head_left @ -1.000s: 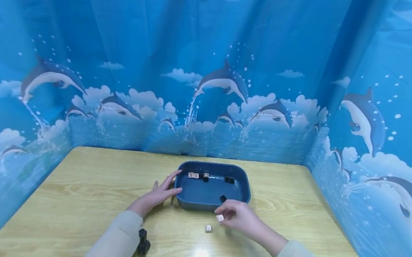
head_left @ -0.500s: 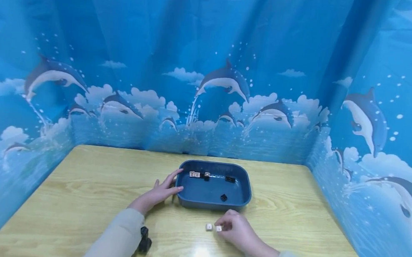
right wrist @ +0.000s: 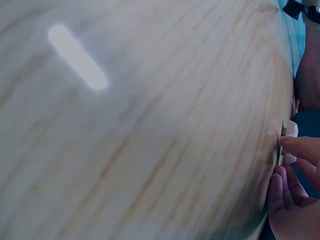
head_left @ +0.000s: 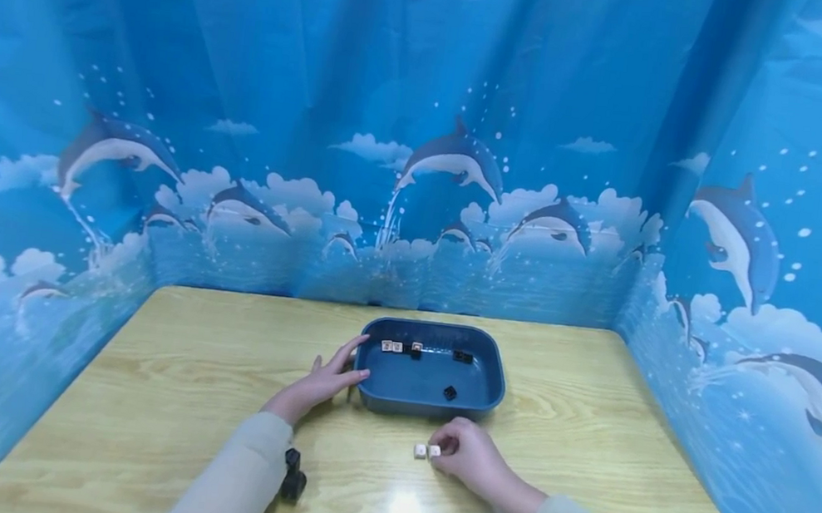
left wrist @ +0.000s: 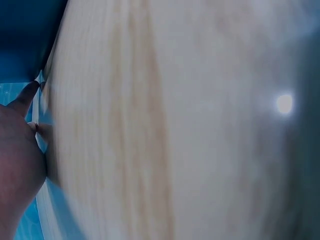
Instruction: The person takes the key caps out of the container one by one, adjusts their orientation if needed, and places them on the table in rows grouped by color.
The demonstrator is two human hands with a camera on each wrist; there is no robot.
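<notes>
My right hand (head_left: 468,459) is low over the table in front of the tray, thumb and finger pinching a small white keycap (head_left: 435,452). Right beside it, on the left, a second white keycap (head_left: 420,451) sits on the table. In the right wrist view the thumb and fingers (right wrist: 302,147) show at the pale keycaps, which they partly cover. A dark blue rectangular tray (head_left: 406,407) stands behind them. My left hand (head_left: 323,381) rests against the tray's left side, fingers spread, fingertips at the rim. Its thumb (left wrist: 25,97) reaches the blue wall in the left wrist view.
Inside the tray, white keycaps (head_left: 391,346) and several black ones lie along the back, and a black keycap (head_left: 450,393) lies near the front right. The wooden table (head_left: 218,370) ends at a blue dolphin curtain (head_left: 297,194) at the back and sides.
My right hand has come down from the tray's front edge with the white keycap and brought it left, next to the other one. The left hand stays at the tray.
</notes>
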